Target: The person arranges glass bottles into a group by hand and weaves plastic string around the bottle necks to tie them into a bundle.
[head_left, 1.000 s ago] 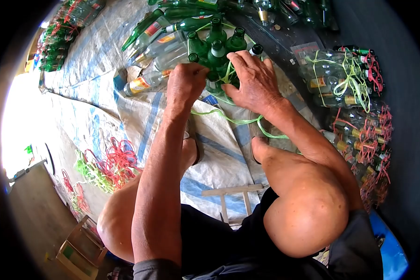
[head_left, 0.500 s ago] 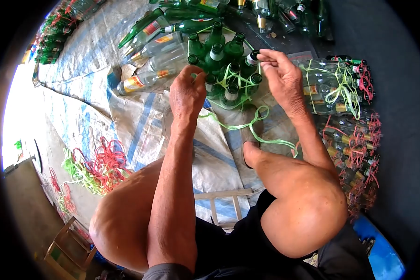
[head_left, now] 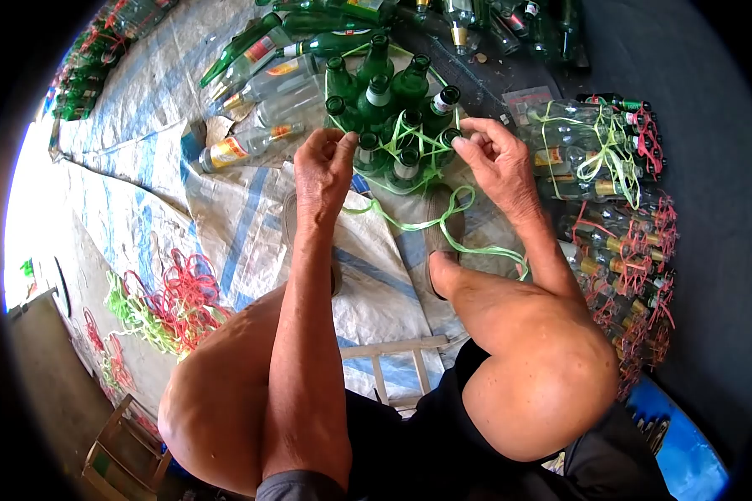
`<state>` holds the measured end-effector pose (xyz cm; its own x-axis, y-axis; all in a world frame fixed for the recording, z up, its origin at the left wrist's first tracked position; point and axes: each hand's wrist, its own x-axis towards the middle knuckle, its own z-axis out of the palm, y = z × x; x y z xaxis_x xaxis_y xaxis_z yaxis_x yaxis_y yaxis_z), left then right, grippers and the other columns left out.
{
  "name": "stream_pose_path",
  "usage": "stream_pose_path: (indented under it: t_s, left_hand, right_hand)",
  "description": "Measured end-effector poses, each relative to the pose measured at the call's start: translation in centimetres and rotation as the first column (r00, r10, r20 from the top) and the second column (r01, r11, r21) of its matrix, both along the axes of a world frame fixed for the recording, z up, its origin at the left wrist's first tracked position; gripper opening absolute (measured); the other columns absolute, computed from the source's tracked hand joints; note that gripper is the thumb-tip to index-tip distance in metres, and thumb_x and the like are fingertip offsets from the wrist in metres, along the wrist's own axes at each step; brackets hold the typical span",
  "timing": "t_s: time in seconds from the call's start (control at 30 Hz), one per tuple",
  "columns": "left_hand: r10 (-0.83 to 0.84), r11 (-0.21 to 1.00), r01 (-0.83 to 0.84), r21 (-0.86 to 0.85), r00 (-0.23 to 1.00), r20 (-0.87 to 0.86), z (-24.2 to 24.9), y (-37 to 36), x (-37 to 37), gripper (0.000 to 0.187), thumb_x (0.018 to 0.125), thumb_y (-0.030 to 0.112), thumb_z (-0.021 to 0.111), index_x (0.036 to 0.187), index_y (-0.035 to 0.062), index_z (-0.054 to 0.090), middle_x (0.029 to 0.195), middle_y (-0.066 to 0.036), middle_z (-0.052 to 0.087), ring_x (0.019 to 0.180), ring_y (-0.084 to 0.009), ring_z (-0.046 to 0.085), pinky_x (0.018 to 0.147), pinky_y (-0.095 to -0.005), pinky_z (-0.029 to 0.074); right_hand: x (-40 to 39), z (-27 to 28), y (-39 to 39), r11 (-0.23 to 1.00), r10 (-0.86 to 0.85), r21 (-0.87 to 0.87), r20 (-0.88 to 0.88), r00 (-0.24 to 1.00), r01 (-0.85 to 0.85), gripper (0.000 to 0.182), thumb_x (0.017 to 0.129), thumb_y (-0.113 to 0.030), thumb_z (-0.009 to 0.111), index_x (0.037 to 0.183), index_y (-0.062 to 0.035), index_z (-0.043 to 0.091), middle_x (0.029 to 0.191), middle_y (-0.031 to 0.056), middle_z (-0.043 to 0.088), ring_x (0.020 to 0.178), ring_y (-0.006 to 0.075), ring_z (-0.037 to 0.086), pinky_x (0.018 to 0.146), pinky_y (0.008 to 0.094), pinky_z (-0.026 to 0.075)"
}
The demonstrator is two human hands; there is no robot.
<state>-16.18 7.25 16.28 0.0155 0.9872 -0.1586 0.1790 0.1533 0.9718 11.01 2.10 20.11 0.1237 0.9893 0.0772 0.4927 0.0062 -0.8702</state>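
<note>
Several upright green bottles (head_left: 378, 102) stand bunched together, with light green plastic string (head_left: 424, 152) laced around the necks of the nearer ones. At the left side of the bunch, my left hand (head_left: 324, 167) is closed, thumb and forefinger pinched beside a bottle neck; whatever it pinches is too small to make out. My right hand (head_left: 495, 159) is at the right side, its fingers curled and thumb touching near a bottle top, with the string close to its fingertips. A loose tail of string (head_left: 443, 221) trails from the bunch towards my right forearm.
Clear bottles (head_left: 251, 146) and green bottles (head_left: 334, 43) lie behind and left. Tied bundles of clear bottles (head_left: 572, 154) lie at the right. A tangle of red and green string (head_left: 188, 292) sits on the striped sheet (head_left: 251, 200). A wooden frame (head_left: 397, 346) is between my legs.
My right hand has moved down from the farther bottle neck to a nearer one on the right side. My left hand has shifted slightly down, still pinched. The whole view has shifted slightly.
</note>
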Motion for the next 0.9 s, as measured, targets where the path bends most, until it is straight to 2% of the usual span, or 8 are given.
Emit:
stream_pose_path:
  t_s: [0.13, 0.3, 0.4, 0.47, 0.57, 0.67, 0.77, 0.9]
  left_hand:
    - [-0.002, 0.999, 0.007, -0.033, 0.99, 0.142, -0.6, -0.1, -0.4, 0.024, 0.103, 0.021, 0.077, 0.109, -0.0023, 0.073, 0.085, 0.003, 0.066, 0.075, -0.0055, 0.055, 0.067, -0.0232, 0.044]
    - [-0.008, 0.993, 0.04, -0.115, 0.964, 0.266, -0.6, 0.0, -0.9, 0.026, 0.102, 0.025, 0.078, 0.114, 0.0025, 0.076, 0.082, 0.008, 0.063, 0.068, -0.0018, 0.048, 0.06, -0.0211, 0.038]
    - [-0.016, 0.983, 0.073, -0.171, 0.948, 0.317, -0.6, 0.1, -1.3, 0.026, 0.102, 0.027, 0.079, 0.115, 0.0039, 0.077, 0.081, 0.009, 0.062, 0.065, -0.0005, 0.045, 0.057, -0.0207, 0.034]
    - [-0.02, 0.98, 0.081, -0.182, 0.949, 0.315, -0.6, 0.3, -1.5, 0.025, 0.102, 0.026, 0.079, 0.114, 0.0039, 0.078, 0.081, 0.01, 0.062, 0.065, -0.0003, 0.045, 0.056, -0.0205, 0.033]
    - [-0.031, 0.982, 0.08, -0.172, 0.961, 0.274, -0.8, 0.3, -1.7, 0.024, 0.102, 0.024, 0.078, 0.114, 0.003, 0.078, 0.083, 0.009, 0.063, 0.069, -0.0008, 0.048, 0.06, -0.0201, 0.036]
    - [-0.037, 0.986, 0.078, -0.145, 0.962, 0.27, -2.3, 0.4, -2.0, 0.024, 0.103, 0.021, 0.078, 0.116, 0.0013, 0.078, 0.089, 0.007, 0.068, 0.077, -0.0024, 0.055, 0.068, -0.0206, 0.043]
    - [-0.02, 0.988, 0.057, -0.146, 0.969, 0.248, -3.2, 0.2, -2.4, 0.025, 0.103, 0.02, 0.078, 0.118, -0.0003, 0.078, 0.095, 0.005, 0.072, 0.085, -0.0045, 0.061, 0.077, -0.0219, 0.048]
    - [0.005, 0.986, 0.035, -0.163, 0.971, 0.238, -3.4, 0.2, -1.8, 0.025, 0.102, 0.021, 0.079, 0.114, -0.0015, 0.08, 0.094, 0.004, 0.072, 0.084, -0.0052, 0.061, 0.076, -0.0225, 0.048]
  right_hand:
    - [0.0, 0.5, 0.5, 0.997, -0.015, 0.07, 0.036, 0.999, 0.012, 0.021, 0.097, -0.014, 0.079, 0.114, -0.0025, 0.075, 0.089, 0.0031, 0.064, 0.075, 0.0086, 0.061, 0.067, 0.0258, 0.052]
    - [-1.3, 2.6, 2.6, 0.969, 0.081, 0.21, 0.21, 0.974, -0.126, 0.015, 0.096, -0.006, 0.073, 0.111, -0.003, 0.076, 0.091, 0.0085, 0.067, 0.076, 0.0205, 0.067, 0.068, 0.0319, 0.053]
    - [-2.9, 3.5, 5.0, 0.898, 0.187, 0.309, 0.374, 0.908, -0.312, 0.016, 0.091, 0.0, 0.071, 0.106, -0.0044, 0.077, 0.094, 0.0103, 0.069, 0.087, 0.0317, 0.067, 0.078, 0.0417, 0.055]
    - [-4.1, 4.0, 6.7, 0.842, 0.261, 0.315, 0.475, 0.84, -0.439, 0.022, 0.086, 0.004, 0.07, 0.104, -0.006, 0.077, 0.095, 0.0092, 0.069, 0.093, 0.0323, 0.067, 0.086, 0.0443, 0.054]
    - [-5.3, 3.9, 8.7, 0.8, 0.406, 0.175, 0.547, 0.732, -0.574, 0.026, 0.088, 0.006, 0.063, 0.108, -0.0039, 0.077, 0.102, 0.0132, 0.072, 0.097, 0.0342, 0.07, 0.087, 0.0434, 0.056]
    - [-6.3, 2.5, 10.2, 0.823, 0.534, -0.044, 0.395, 0.747, -0.566, 0.025, 0.092, -0.004, 0.059, 0.106, -0.0087, 0.079, 0.105, 0.0123, 0.074, 0.101, 0.035, 0.072, 0.091, 0.045, 0.057]
    - [-7.1, 2.1, 11.0, 0.798, 0.596, -0.165, 0.352, 0.722, -0.579, 0.03, 0.093, -0.005, 0.055, 0.109, -0.0102, 0.08, 0.11, 0.0147, 0.075, 0.105, 0.0371, 0.073, 0.093, 0.0448, 0.058]
    - [-7.6, 1.2, 11.3, 0.74, 0.671, -0.244, 0.209, 0.711, -0.627, 0.035, 0.092, 0.005, 0.055, 0.117, -0.0039, 0.078, 0.11, 0.0163, 0.076, 0.106, 0.0336, 0.073, 0.094, 0.0404, 0.057]
